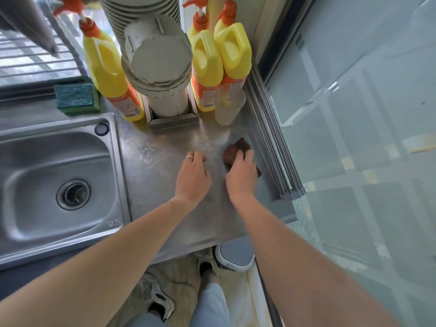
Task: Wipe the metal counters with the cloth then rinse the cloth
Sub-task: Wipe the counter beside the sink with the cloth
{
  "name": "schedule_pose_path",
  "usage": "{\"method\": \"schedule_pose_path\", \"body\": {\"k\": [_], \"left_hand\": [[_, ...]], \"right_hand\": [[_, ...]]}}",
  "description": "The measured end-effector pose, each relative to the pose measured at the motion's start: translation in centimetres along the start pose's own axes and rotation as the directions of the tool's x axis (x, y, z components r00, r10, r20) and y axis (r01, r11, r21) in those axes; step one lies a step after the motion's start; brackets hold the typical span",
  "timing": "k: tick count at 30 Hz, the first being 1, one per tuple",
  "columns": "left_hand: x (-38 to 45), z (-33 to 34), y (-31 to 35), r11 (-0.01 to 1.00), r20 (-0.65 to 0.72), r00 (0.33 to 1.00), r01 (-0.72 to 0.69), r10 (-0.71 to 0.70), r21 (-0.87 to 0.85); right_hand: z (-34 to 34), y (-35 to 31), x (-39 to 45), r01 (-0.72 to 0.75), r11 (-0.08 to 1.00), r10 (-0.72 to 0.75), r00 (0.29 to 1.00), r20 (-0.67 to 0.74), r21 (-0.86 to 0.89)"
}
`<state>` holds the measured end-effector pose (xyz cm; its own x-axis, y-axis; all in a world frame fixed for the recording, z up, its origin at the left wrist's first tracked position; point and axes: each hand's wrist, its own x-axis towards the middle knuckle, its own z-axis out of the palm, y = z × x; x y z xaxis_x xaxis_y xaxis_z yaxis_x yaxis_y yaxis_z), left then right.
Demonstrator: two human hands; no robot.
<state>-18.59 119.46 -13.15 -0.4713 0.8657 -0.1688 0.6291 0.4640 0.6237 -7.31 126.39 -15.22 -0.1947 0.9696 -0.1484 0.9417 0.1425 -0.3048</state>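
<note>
A stainless sink (pixel 54 175) is set into the steel bench (pixel 165 208), its round drain (pixel 73 194) near the middle of the basin. Behind the sink stand yellow detergent bottles (pixel 106 67), a green sponge (pixel 76 98) and a white ribbed pipe (pixel 158 60). Right of the sink, past the bench edge, runs a frosted glass panel (pixel 354 138); below lies a worn concrete floor (pixel 179 279)
</note>
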Motion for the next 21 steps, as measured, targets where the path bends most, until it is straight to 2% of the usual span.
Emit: {"method": "schedule_pose_path", "body": {"k": [3,5,9,15,18,21], "left_hand": [[-0.4,0.4,0.3,1.0,0.004,1.0,-0.006,0.006,-0.024],[-0.5,0.5,0.4,1.0,0.01,1.0,-0.011,0.011,-0.024],[0.4,-0.2,0.0,1.0,-0.007,1.0,-0.007,0.007,-0.017],[1.1,-2.3,-1.8,1.0,-0.039,0.999,0.026,-0.026,-0.001],[1.5,-2.7,-2.2,1.0,-0.054,0.998,0.031,-0.031,-0.006],[1.8,-2.4,-2.2,0.999,-0.057,0.997,0.053,-0.053,-0.005]], "right_hand": [[0.3,0.6,-4.8,0.135,0.991,-0.135,0.99,0.028,-0.001],[0.0,1.1,-4.1,0.172,0.985,-0.173,0.984,0.051,0.016],[-0.8,-0.5,3.3,0.039,0.997,-0.042,0.998,0.049,0.065],[-0.5,-2.0,7.3,-0.183,0.949,0.178,0.983,0.045,0.255],[-0.6,-2.5,8.9,-0.161,0.954,0.148,0.987,0.067,0.254],[-0.4,-2.8,9.1,-0.086,0.993,0.083,0.995,0.048,0.082]]}}
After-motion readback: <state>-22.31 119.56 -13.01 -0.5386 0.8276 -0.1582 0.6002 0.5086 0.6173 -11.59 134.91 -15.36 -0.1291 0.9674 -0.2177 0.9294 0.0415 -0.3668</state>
